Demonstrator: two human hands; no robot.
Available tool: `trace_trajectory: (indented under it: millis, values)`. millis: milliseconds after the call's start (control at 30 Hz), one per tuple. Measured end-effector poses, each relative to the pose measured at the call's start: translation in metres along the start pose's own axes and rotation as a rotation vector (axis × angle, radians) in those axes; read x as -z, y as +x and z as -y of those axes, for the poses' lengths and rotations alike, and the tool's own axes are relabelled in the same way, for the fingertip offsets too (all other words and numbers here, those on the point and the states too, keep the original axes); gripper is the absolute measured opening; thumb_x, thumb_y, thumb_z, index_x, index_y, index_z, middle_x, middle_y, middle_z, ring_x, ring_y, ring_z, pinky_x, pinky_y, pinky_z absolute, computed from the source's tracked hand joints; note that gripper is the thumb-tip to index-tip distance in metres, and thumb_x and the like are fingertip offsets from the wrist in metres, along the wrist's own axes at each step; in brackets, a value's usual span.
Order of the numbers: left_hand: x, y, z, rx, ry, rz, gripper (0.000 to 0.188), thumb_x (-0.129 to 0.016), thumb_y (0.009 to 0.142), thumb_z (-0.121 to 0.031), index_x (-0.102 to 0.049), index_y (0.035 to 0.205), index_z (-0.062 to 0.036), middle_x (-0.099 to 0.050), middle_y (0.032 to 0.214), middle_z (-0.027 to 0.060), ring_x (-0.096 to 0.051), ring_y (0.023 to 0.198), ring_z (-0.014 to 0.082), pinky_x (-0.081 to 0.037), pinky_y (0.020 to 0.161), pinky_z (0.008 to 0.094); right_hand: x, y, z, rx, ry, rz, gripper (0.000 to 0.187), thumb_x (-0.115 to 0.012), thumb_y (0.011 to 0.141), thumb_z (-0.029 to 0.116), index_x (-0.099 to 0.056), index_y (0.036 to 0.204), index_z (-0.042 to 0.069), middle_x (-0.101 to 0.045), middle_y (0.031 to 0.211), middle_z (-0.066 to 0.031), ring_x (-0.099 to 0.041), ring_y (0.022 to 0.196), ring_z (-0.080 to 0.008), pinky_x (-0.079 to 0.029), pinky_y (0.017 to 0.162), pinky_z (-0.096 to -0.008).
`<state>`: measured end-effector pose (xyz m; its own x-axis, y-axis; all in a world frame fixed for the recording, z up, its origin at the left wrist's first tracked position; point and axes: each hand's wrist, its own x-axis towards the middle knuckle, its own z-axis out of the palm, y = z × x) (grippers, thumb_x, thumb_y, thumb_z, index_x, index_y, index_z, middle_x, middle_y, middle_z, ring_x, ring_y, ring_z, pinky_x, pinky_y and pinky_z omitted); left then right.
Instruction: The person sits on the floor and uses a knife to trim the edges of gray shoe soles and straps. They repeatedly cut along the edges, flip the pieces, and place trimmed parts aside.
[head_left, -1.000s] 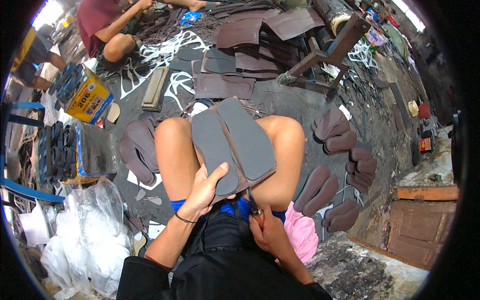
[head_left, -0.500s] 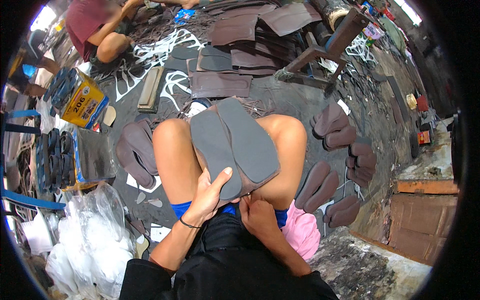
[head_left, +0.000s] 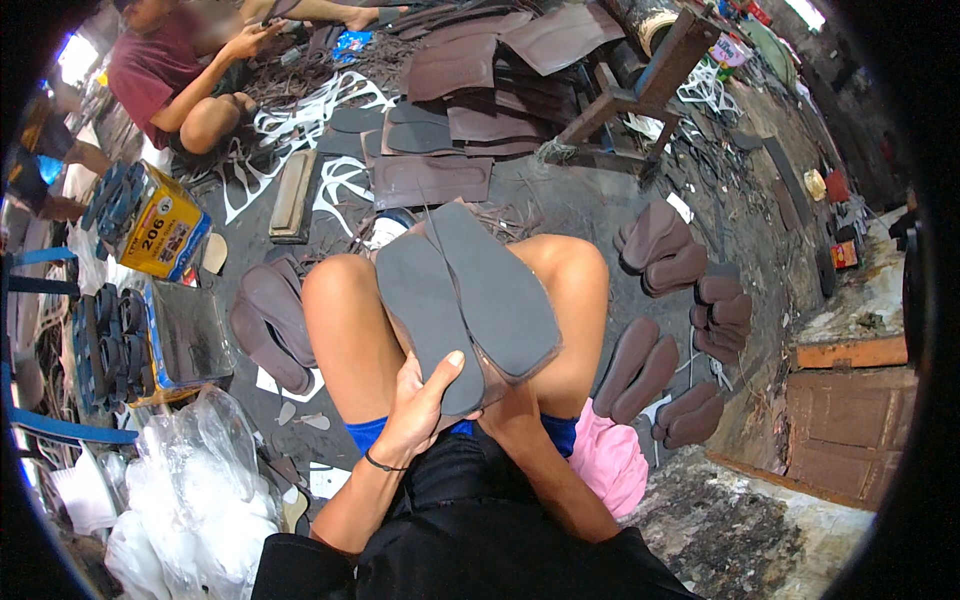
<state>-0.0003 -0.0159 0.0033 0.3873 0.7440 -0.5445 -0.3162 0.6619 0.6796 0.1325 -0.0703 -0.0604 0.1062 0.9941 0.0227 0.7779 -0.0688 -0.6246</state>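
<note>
Over my bent knees lies a pair of grey sandal soles (head_left: 505, 290), still joined to a thin sheet with a brown underside. A dark cut line runs between the two sole shapes, and the sheet's edge sticks out around them. My left hand (head_left: 425, 395) grips the near left end, thumb on the grey face and fingers underneath. On the near right side my right hand (head_left: 512, 415) is at the sheet's lower edge, partly under it. Its fingers are hidden, so what they hold cannot be seen.
Brown soles (head_left: 635, 370) lie in pairs on the right, with more soles (head_left: 272, 325) by my left knee. Brown sheets (head_left: 435, 180) are stacked ahead near a metal stand (head_left: 640, 100). Bagged white material (head_left: 195, 490) and a yellow box (head_left: 165, 225) are left; another person (head_left: 170, 80) sits far left.
My right hand has slid from the near edge to further beneath the sheet, its fingers now out of sight. The strip of sheet near the right heel shows bent. My left hand keeps its grip.
</note>
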Motion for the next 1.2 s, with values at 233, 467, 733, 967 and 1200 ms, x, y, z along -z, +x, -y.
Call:
trace_trajectory:
  millis: [233,467,733,967,1200]
  values:
    - [0.003,-0.004,0.000,-0.003,0.007,0.014,0.047,-0.062,0.097,-0.023,-0.040,0.134,-0.0061,-0.061,0.095,0.0095,-0.065,0.063,0.0186,-0.058,0.048,0.0334,-0.027,0.008,-0.031,0.294,0.022,-0.229,0.051,-0.070,0.082,0.024,-0.058,0.130,0.011,-0.060,0.126,-0.0140,-0.058,0.117,-0.0369,-0.045,0.097,-0.0551]
    - [0.015,-0.001,0.002,-0.016,0.025,0.042,0.050,-0.063,0.097,-0.023,-0.037,0.135,-0.0044,-0.062,0.098,0.0130,-0.066,0.064,0.0200,-0.059,0.048,0.0336,-0.031,0.014,-0.039,0.391,0.070,-0.243,0.052,-0.067,0.084,0.022,-0.056,0.133,0.011,-0.060,0.123,-0.0159,-0.058,0.114,-0.0382,-0.045,0.095,-0.0556]
    - [0.020,-0.002,-0.002,-0.042,0.049,0.063,0.053,-0.063,0.096,-0.022,-0.036,0.137,-0.0033,-0.062,0.097,0.0128,-0.065,0.062,0.0201,-0.058,0.047,0.0331,-0.017,0.027,-0.037,0.498,-0.043,-0.241,0.041,-0.061,0.088,0.013,-0.059,0.128,0.008,-0.062,0.118,-0.0156,-0.060,0.107,-0.0378,-0.048,0.089,-0.0520]
    - [0.053,0.018,0.032,-0.278,0.337,0.109,0.051,-0.065,0.096,-0.023,-0.041,0.137,-0.0032,-0.062,0.108,0.0120,-0.068,0.085,0.0227,-0.062,0.066,0.0391,-0.024,0.019,-0.052,0.442,-0.041,-0.110,0.043,-0.059,0.090,0.012,-0.058,0.133,0.009,-0.060,0.124,-0.0155,-0.057,0.113,-0.0368,-0.045,0.096,-0.0502]
    - [0.039,0.049,-0.034,-0.076,-0.186,-0.032,0.042,-0.066,0.097,-0.025,-0.050,0.130,-0.0042,-0.064,0.115,0.0085,-0.065,0.106,0.0179,-0.059,0.085,0.0356,-0.036,-0.012,-0.057,0.257,0.112,-0.084,0.041,-0.057,0.095,0.019,-0.056,0.135,0.009,-0.059,0.127,-0.0138,-0.057,0.115,-0.0330,-0.045,0.098,-0.0471]
